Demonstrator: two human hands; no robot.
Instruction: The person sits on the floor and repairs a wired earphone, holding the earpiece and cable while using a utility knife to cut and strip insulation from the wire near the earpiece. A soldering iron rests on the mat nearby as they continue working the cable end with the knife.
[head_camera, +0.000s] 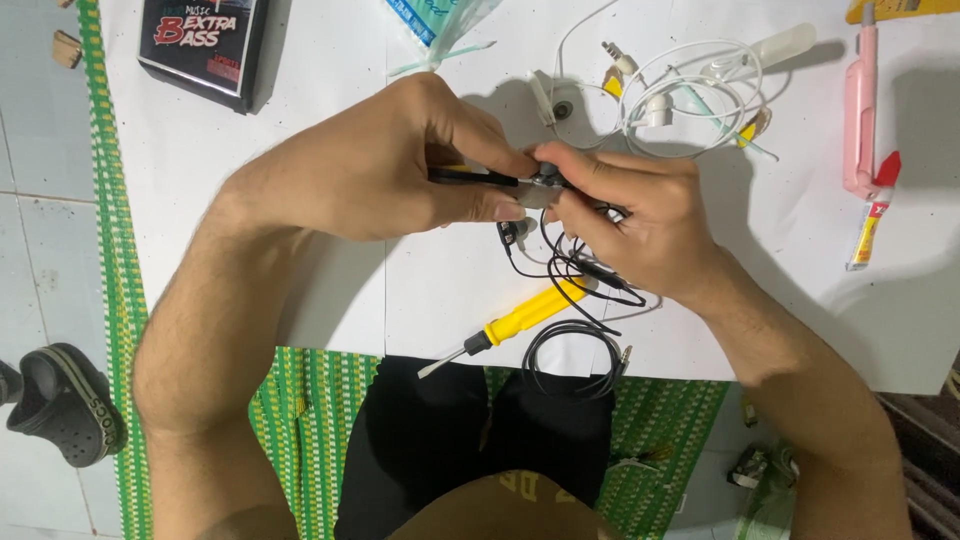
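Your left hand (390, 165) is closed around a thin black-handled tool (470, 176), its tip meeting the small earpiece (548, 182) pinched tight in your right hand (630, 215). Both sit just above the yellow screwdriver (520, 318); the black earphone cable (572, 345) hangs beside it.

A small grey earpiece (548, 182) is pinched at the fingertips of the right hand (640, 225), directly against the thumb of the left hand (400, 165). A thin black-handled tool (470, 176) is gripped in the left hand, lying level, its tip met at the earpiece. A black earphone cable (575, 300) is seen trailing out from under the right hand, looped loosely below the palm, then gathered in a coil nearer the body, plug end lying beside the coil.
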